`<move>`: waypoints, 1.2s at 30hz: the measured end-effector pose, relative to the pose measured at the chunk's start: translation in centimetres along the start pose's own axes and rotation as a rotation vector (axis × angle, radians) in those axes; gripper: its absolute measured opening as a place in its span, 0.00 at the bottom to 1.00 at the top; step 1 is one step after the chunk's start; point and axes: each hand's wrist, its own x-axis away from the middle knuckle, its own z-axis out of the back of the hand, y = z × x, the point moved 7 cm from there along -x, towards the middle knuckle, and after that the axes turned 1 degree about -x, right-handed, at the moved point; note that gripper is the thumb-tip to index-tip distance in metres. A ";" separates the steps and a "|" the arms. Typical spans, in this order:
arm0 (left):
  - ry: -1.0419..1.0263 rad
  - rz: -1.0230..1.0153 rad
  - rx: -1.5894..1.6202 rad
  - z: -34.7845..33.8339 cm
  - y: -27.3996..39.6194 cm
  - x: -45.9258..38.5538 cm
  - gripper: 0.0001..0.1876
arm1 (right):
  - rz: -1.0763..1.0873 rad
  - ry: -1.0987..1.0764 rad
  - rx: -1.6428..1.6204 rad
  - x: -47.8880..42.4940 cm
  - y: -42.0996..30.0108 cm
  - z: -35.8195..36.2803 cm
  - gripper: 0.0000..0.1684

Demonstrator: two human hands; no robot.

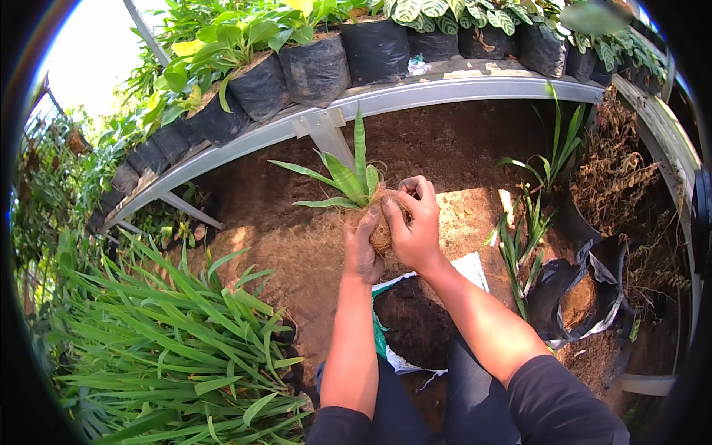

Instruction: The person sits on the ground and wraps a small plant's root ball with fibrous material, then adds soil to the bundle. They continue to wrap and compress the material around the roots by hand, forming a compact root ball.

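Before me I hold up a small snake plant whose root ball is wrapped in brown coconut fiber. My left hand grips the wrapped root ball from the left, thumb at the base of the leaves. The thumb and fingers of my right hand pinch the fiber on the right side, near the top. Loose strands stick out around both hands. Below my wrists, between my legs, an open white and green sack holds dark soil.
A metal-framed bench with plants in black grow bags curves across the top. Long-leaved green plants fill the lower left. At right are a black plastic bag with brown fiber, loose plants and dried foliage.
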 end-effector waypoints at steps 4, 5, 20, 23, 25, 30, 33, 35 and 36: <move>-0.128 -0.048 -0.089 -2.7 2.2 0.7 0.38 | -0.057 0.023 -0.196 -0.6 -0.3 0.6 0.10; -0.141 -0.027 -0.066 -2.6 2.1 0.9 0.38 | -0.067 0.023 -0.240 -0.6 -0.3 0.5 0.10; 0.275 0.254 -0.127 2.7 1.9 4.5 0.19 | -0.156 -0.300 -0.349 0.4 0.7 -3.1 0.11; 0.396 0.199 -0.174 5.2 3.5 6.2 0.19 | -0.253 -0.336 -0.304 2.0 1.1 -5.3 0.13; 0.461 0.160 -0.165 6.0 5.3 7.9 0.17 | -0.357 -0.462 -0.285 3.5 3.1 -7.5 0.23; 0.565 0.120 -0.202 7.7 8.4 10.7 0.15 | -0.467 -1.050 0.134 10.2 8.0 -11.6 0.28; 0.613 0.128 -0.225 9.4 9.4 11.2 0.15 | -0.385 -1.504 0.339 17.5 12.8 -13.4 0.29; 0.633 0.145 -0.202 10.2 9.5 11.4 0.15 | -0.399 -1.674 0.482 21.5 16.1 -13.4 0.28; 0.619 0.131 -0.123 10.2 9.4 11.1 0.18 | -0.415 -1.719 0.550 23.2 18.8 -13.3 0.27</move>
